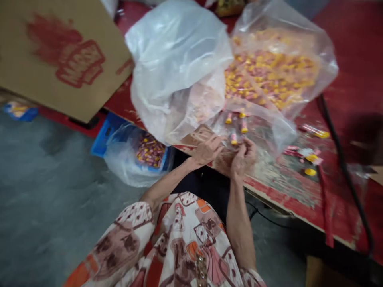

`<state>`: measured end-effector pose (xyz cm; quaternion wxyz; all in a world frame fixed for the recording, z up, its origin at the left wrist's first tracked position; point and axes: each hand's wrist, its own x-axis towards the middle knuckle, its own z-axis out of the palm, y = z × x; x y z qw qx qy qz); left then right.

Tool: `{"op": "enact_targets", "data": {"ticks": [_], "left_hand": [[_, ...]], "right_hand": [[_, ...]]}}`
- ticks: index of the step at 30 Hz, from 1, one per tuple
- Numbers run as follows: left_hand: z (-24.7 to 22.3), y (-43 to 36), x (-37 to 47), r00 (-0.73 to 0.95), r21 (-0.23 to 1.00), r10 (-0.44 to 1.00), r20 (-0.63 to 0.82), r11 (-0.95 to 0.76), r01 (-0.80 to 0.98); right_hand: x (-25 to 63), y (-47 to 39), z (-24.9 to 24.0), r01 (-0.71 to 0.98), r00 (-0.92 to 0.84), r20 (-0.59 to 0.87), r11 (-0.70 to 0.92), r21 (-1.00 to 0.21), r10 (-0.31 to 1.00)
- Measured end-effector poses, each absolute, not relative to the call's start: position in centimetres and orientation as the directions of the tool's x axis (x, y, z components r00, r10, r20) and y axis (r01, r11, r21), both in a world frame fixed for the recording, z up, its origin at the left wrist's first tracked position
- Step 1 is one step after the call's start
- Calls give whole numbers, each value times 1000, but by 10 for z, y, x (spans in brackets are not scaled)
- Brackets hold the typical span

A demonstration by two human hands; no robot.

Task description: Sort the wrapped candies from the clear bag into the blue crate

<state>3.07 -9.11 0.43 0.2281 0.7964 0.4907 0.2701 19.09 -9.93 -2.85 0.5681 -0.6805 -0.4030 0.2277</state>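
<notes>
My left hand is at the table edge, its fingers bent and reaching towards a few small pink pieces with yellow caps. Close on its right, my right hand has its fingers curled together near the same pieces; whatever they may hold is too small to make out. Beyond the hands lies a clear plastic bag full of pink and yellow pieces. A whitish plastic bag stands to its left, with pale pink contents showing through.
A large cardboard box stands at the upper left. Below the table edge, a blue crate holds a plastic-lined heap of pieces. A black cable crosses the red table at right, near loose yellow caps.
</notes>
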Motion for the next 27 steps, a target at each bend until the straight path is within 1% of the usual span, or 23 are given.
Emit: {"op": "enact_targets", "data": {"ticks": [1,4,9,12,14,17,19,21,24,27], "left_hand": [[7,-93,30,352,636,912,209,-400,660],[11,-100,24,264,659,924,277,-383,647],[7,-117,0,254,690,886,388,-462,557],[5,-132,-31,140,691,879,455,-448,568],[2,-144,-59,24,680,895,446,-357,640],[-12,-168,-106,-188,640,911,366,-100,762],[-28,-184,-134,-321,599,891,322,71,797],[-45,-199,-156,-415,576,865,283,193,794],[-63,-214,-177,-495,604,838,230,276,747],[-65,-214,-201,-567,662,797,206,313,681]], "right_hand": [[190,-98,-27,285,586,157,-20,-958,795],[188,-95,-21,291,601,158,-31,-956,784],[184,-100,-7,336,613,135,-103,-936,778],[182,-102,-2,365,612,147,-112,-924,777],[183,-102,-1,371,611,145,-120,-921,778],[184,-101,-2,375,641,141,-148,-915,755],[184,-100,-2,371,648,148,-141,-918,747],[184,-101,-2,370,636,163,-113,-922,755],[183,-103,-2,377,624,189,-81,-923,758],[180,-104,0,384,628,206,-69,-921,751]]}}
